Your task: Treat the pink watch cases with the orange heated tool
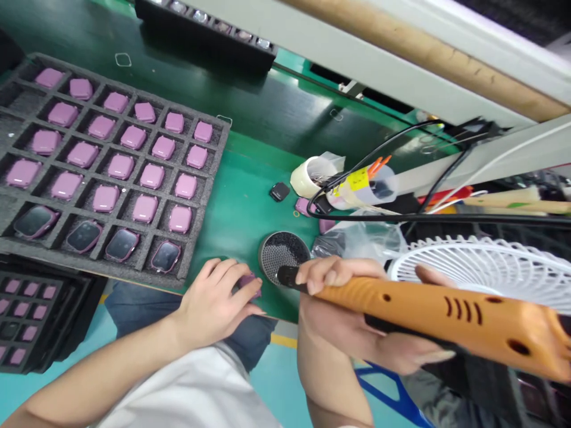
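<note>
The left hand (218, 297) pinched a small purple plastic watch case (248, 280) at the near edge of the green surface (241, 202), and just right of it the right hand (343, 285) had its fingers wrapped around a long orange electric screwdriver (446, 309), whose axis lay right-to-left with the tip toward the case.

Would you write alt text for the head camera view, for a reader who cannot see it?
A person's left hand holds a pink watch case on a green mat while the right hand grips an orange electric screwdriver, its tip close to the case. A grey foam tray of pink cases lies to the left, a white fan to the right.
</note>
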Demonstrator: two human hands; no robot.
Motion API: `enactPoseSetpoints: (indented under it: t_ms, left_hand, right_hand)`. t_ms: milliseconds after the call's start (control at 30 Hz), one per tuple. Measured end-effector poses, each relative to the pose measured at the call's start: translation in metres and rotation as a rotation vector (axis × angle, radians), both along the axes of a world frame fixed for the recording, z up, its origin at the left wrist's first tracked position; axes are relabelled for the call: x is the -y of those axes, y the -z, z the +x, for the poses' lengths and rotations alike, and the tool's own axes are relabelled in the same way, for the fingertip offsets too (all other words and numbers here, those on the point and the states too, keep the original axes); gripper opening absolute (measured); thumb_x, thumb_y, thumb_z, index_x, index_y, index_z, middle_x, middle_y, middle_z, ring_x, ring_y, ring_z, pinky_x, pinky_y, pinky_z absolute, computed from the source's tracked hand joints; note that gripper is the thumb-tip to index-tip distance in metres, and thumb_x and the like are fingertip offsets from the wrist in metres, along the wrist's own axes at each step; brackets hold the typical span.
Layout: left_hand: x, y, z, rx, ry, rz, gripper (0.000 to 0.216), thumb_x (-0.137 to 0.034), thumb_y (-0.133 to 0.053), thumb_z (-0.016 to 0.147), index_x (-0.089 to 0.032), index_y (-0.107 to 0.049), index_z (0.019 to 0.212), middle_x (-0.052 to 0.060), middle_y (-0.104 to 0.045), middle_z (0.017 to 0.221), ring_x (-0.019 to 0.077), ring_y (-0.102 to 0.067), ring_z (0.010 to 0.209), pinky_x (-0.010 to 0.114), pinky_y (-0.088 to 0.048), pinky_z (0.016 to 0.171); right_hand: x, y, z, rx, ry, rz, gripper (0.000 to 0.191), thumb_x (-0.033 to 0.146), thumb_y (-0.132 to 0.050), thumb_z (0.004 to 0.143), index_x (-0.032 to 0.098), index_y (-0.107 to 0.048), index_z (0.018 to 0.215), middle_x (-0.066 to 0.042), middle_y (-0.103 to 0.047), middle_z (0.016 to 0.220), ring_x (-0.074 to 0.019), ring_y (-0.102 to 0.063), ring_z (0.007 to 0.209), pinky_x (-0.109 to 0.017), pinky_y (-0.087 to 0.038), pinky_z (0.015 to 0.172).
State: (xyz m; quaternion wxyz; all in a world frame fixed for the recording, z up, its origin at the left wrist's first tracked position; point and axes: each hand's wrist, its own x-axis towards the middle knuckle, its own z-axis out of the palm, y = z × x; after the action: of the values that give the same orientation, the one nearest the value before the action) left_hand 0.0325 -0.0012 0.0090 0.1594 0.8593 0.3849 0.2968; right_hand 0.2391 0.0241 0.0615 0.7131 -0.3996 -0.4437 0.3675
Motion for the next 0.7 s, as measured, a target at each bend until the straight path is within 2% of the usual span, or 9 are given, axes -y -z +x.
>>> enactPoseSetpoints:
  t_ms: [67, 133, 200, 267, 333, 500, 700]
  left_hand:
    - [0.0, 0.0, -0.002, -0.027, 0.062, -0.015, 0.031, -0.03, -0.076, 0.109, -0.018, -0.076, 0.137, 0.014, -0.075, 0.147, 0.0325, -0.066, 0.137, 0.05, -0.051, 0.111]
    - [0.0, 0.0, -0.003, -0.047, 0.107, -0.032, 0.03, -0.019, -0.072, 0.107, -0.018, -0.075, 0.136, 0.013, -0.074, 0.154, 0.0319, -0.063, 0.144, 0.051, -0.05, 0.116]
    - [0.001, 0.002, -0.002, -0.043, 0.077, -0.036, 0.025, -0.018, -0.072, 0.108, -0.019, -0.076, 0.132, 0.011, -0.078, 0.144, 0.0295, -0.067, 0.136, 0.05, -0.05, 0.115]
    - [0.001, 0.003, 0.001, -0.029, 0.003, -0.024, 0.018, -0.026, -0.074, 0.11, -0.019, -0.076, 0.127, 0.01, -0.08, 0.129, 0.0283, -0.071, 0.124, 0.048, -0.051, 0.111]
    - [0.001, 0.003, 0.003, -0.022, -0.041, -0.016, 0.019, -0.031, -0.075, 0.111, -0.018, -0.075, 0.125, 0.011, -0.079, 0.123, 0.0287, -0.071, 0.119, 0.048, -0.051, 0.109]
    - [0.002, 0.0, 0.001, 0.011, 0.01, -0.054, 0.017, -0.022, -0.066, 0.113, -0.017, -0.075, 0.127, 0.012, -0.079, 0.137, 0.0297, -0.07, 0.127, 0.051, -0.049, 0.113]
    - [0.001, 0.001, 0.002, 0.028, 0.001, -0.03, 0.013, -0.019, -0.066, 0.113, -0.017, -0.076, 0.123, 0.009, -0.082, 0.131, 0.0278, -0.072, 0.121, 0.049, -0.049, 0.11]
  right_hand:
    - [-0.007, 0.001, 0.007, 0.002, 0.045, 0.112, 0.052, 0.077, -0.061, 0.104, 0.038, -0.064, 0.14, 0.001, -0.073, 0.091, -0.0197, -0.061, 0.057, -0.038, -0.058, 0.052]
    - [-0.013, 0.005, 0.011, 0.004, 0.06, 0.144, 0.052, 0.075, -0.06, 0.105, 0.034, -0.067, 0.136, 0.001, -0.072, 0.087, -0.0183, -0.06, 0.054, -0.035, -0.056, 0.049]
    - [-0.017, 0.008, 0.01, 0.002, 0.072, 0.146, 0.052, 0.075, -0.062, 0.104, 0.033, -0.069, 0.133, 0.002, -0.072, 0.085, -0.0178, -0.06, 0.053, -0.034, -0.056, 0.049]
    - [-0.02, 0.01, 0.008, 0.0, 0.092, 0.163, 0.051, 0.074, -0.062, 0.104, 0.032, -0.07, 0.131, 0.003, -0.071, 0.084, -0.0176, -0.06, 0.053, -0.034, -0.056, 0.048]
    - [-0.022, 0.011, 0.006, 0.004, 0.106, 0.183, 0.051, 0.074, -0.061, 0.104, 0.032, -0.07, 0.131, 0.003, -0.071, 0.083, -0.0174, -0.059, 0.052, -0.033, -0.055, 0.047]
    - [-0.02, 0.011, 0.006, 0.022, 0.111, 0.119, 0.051, 0.077, -0.062, 0.102, 0.034, -0.069, 0.129, 0.004, -0.07, 0.083, -0.0178, -0.06, 0.052, -0.033, -0.055, 0.048]
    - [-0.02, 0.013, 0.007, 0.005, 0.092, 0.132, 0.054, 0.078, -0.063, 0.102, 0.032, -0.069, 0.13, 0.003, -0.072, 0.084, -0.0177, -0.06, 0.053, -0.034, -0.056, 0.049]
